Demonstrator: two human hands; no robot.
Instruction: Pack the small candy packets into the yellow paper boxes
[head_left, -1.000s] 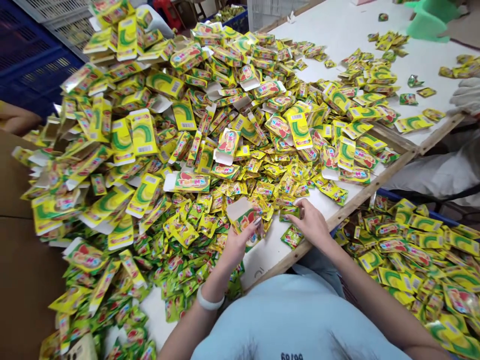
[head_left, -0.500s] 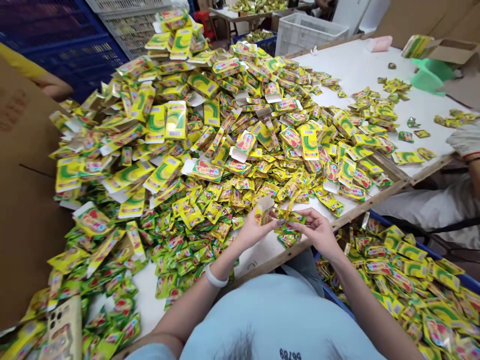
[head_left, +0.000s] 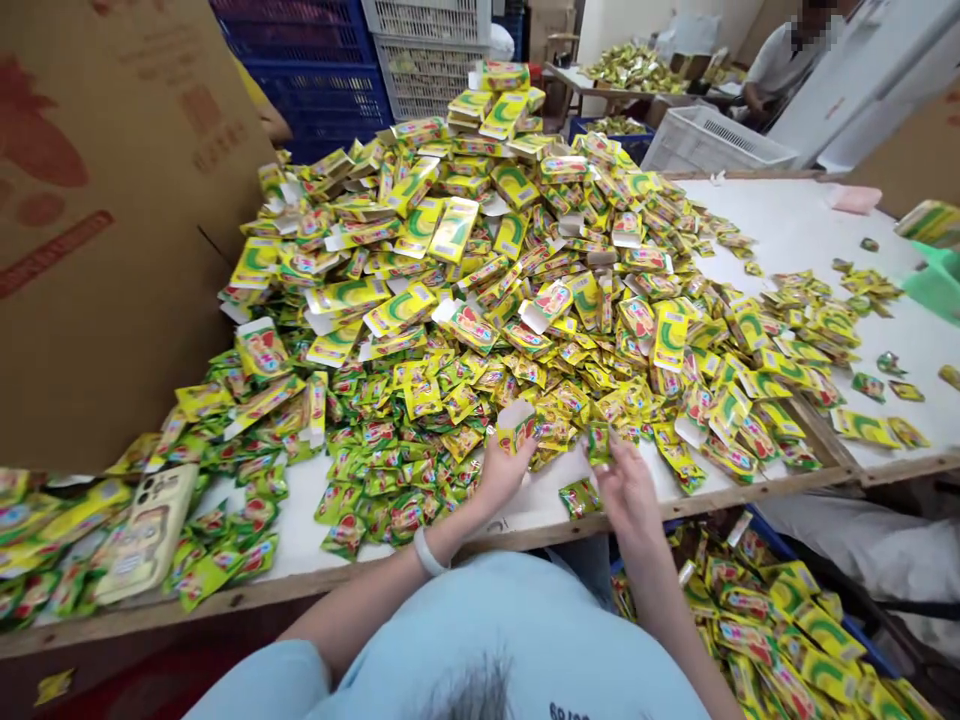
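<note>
Fingers of my left hand wrap round a small yellow carton whose white end flap stands up. To its right, my right hand pinches a green candy sachet between thumb and fingers. The two hands are apart, just above the near table edge. Between them and slightly nearer lies another green sachet on the white tabletop. Right beyond the hands spreads a heap of loose yellow and green sachets, and behind it rises a tall pile of yellow cartons, several with flaps up.
A big brown cardboard box stands at the left, with a phone in a cream case before it. Below the table at right is a blue crate full of cartons. A co-worker's leg is beside it.
My hands have moved apart. The right hand has drawn away from the carton with a green sachet; the left still holds the carton. The view has swung left.
</note>
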